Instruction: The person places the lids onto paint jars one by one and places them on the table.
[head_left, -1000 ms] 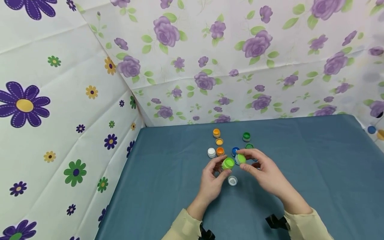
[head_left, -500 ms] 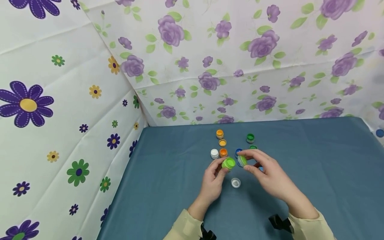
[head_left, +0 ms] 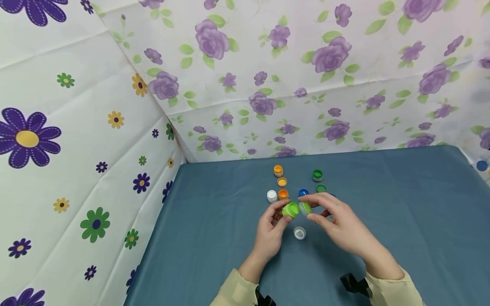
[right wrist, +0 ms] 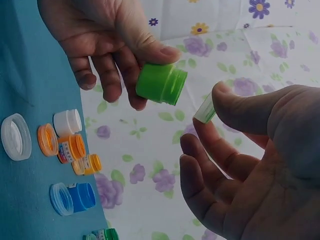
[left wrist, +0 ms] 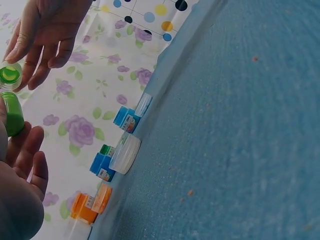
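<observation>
Left: left hand (head_left: 269, 229) grips a small bright-green round plastic jar (head_left: 289, 211) by its side, thumb opposite fingers, raised above the blue cloth-covered desk (head_left: 214, 221). Jar tilted, mouth toward the right hand; presumably held low on the body to leave the rim free.

Beyond that hand: small white round jar (head_left: 272, 196) just beside an orange round plastic jar (head_left: 283, 194); likely set far back to leave working room.

Between hands, on the desk nearer the person: clear-rimmed whitish round lid (head_left: 300, 233), lying flat.

Farther right, behind: blue round jar (head_left: 303, 193), then dark-green round jar (head_left: 317, 175).

Right: right hand (head_left: 338, 221) pinches a green-and-clear round plastic lid (head_left: 305, 208) by its edge, on edge near the green jar's mouth but apart in the right wrist view. Edge grip probably keeps fingers off the inner face.
</observation>
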Available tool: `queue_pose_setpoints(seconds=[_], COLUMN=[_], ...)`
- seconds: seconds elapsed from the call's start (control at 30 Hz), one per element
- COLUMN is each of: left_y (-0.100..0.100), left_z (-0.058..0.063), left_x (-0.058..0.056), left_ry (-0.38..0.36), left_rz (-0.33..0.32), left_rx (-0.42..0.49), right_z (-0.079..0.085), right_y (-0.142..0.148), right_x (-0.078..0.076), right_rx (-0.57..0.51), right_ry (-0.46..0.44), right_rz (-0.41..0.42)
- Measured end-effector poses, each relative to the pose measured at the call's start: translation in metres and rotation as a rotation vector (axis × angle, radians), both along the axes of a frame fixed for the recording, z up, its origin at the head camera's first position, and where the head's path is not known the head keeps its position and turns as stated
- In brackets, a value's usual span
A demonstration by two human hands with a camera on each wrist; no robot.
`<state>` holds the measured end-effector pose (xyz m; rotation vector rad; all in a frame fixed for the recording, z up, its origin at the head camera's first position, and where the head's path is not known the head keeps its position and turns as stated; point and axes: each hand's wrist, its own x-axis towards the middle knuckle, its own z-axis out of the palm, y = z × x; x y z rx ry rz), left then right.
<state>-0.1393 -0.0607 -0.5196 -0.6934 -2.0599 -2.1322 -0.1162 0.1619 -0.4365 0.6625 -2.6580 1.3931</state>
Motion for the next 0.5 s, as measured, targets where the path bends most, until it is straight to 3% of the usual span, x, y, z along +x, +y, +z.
queue_pose_setpoints(seconds=[0.2,0.5], left_y=[0.0018,0.0022], left_z=[0.0014,0.0024], left_x=[-0.0026,0.0031], left_ry=[-0.013,-0.056], left_rz=[0.01,-0.01], left_rx=[0.041,-0.004], right_z=[0.0013,-0.0031], right_y=[-0.0011,-0.0071], right_x=[-0.0012,0.0002], right_rx=[0.027,0.046], right_ry=[0.014,0.046], right_rz=[-0.001,0.009])
